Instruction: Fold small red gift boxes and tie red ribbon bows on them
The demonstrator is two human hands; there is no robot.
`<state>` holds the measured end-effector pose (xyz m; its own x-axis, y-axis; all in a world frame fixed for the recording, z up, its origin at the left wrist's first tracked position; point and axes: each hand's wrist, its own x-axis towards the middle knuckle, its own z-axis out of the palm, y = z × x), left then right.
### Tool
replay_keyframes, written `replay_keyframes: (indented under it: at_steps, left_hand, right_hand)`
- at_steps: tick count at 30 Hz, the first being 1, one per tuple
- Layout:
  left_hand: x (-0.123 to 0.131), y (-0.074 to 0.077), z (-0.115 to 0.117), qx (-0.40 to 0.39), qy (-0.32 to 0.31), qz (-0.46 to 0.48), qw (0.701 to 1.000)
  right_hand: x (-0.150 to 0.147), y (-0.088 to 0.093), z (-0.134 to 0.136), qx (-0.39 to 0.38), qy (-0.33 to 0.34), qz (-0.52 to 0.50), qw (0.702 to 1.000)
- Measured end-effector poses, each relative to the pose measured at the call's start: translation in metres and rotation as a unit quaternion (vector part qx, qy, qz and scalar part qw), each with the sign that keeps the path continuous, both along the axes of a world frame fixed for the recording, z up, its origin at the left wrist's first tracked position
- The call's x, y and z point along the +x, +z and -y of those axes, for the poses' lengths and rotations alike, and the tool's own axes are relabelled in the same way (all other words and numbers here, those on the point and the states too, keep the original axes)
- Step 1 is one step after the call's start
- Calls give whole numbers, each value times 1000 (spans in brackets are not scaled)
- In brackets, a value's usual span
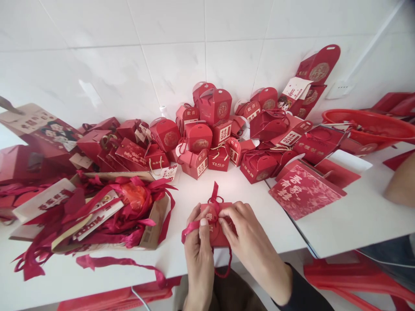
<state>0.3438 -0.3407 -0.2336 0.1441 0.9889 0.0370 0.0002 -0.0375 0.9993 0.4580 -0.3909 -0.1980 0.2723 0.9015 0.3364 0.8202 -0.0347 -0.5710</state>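
Note:
A small red gift box (221, 236) with gold characters sits at the table's front edge between my hands. Around its top runs a magenta ribbon (214, 192), with one end standing up behind and another lying over my left fingers. My left hand (198, 246) grips the box's left side, thumb resting on its top. With thumb and index finger pinched together, my right hand (248, 237) holds the ribbon at the middle of the box. The pinched spot is partly hidden by my fingers. A red cord (227, 263) hangs from the box's near side.
On the left, a cardboard box (154, 229) overflows with magenta ribbons and cards. Several finished-looking red boxes (196, 164) stand in a pile along the tiled wall. A red gift bag (304, 190) lies at right, before a red basin (366, 125). Another person's arm (402, 181) shows at the right edge.

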Motion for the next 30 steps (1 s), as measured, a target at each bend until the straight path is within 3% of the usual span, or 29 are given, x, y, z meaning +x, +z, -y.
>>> replay_keyframes:
  at_steps: [9, 17, 22, 25, 30]
  left_hand:
    - [1, 2, 1, -1, 15, -12, 1000]
    - [2, 1, 2, -6, 29, -25, 999]
    - [1, 2, 0, 9, 36, -9, 999]
    - [2, 1, -2, 15, 38, -17, 999]
    - [1, 2, -1, -3, 32, -9, 999]
  right_hand:
    - [-11, 5, 4, -21, -23, 52, 998]
    - [-11, 6, 9, 17, 8, -53, 998]
    - [-2, -2, 0, 48, -26, -98, 994]
    - [3, 1, -8, 29, -49, -95, 994]
    - [6, 8, -14, -5, -17, -142, 990]
